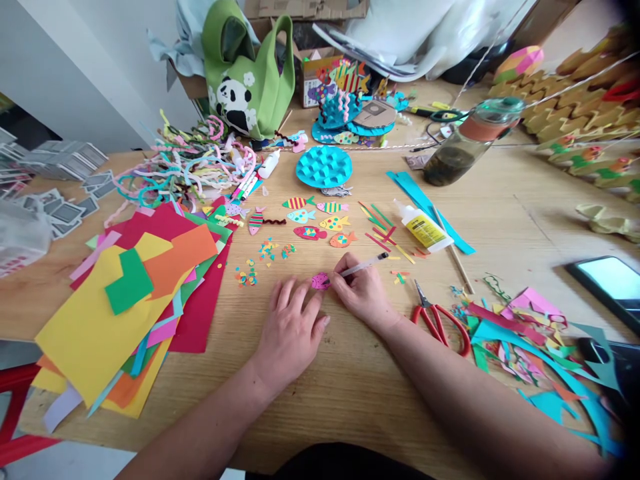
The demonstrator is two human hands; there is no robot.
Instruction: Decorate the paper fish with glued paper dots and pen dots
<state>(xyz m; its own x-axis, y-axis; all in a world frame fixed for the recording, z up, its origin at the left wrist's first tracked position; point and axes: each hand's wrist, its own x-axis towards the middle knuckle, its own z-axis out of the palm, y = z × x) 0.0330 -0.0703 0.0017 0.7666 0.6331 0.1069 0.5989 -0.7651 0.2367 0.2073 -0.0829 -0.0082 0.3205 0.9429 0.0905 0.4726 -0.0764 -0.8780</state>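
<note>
My right hand (pixel 361 287) is closed around a slim pen (pixel 364 264), its tip end down at a small pink paper fish (pixel 320 281) lying on the table. Dark marks show on this fish. Flat on the wood beside the fish rests my left hand (pixel 295 327), fingers stretched out, with the fingertips close to the fish's left edge. Just beyond, several finished-looking paper fish lie in rows, among them a red fish (pixel 310 233) and an orange fish (pixel 343 239). Small paper bits (pixel 247 275) are scattered left of the hands.
Coloured paper sheets (pixel 100 320) are piled at left, below tangled pipe cleaners (pixel 185 160). Red-handled scissors (pixel 440 320), paper scraps (pixel 540 333) and a phone (pixel 607 287) lie at right. A glue bottle (pixel 425 227), a blue egg-carton disc (pixel 324 167) and a drink bottle (pixel 465 143) are farther back.
</note>
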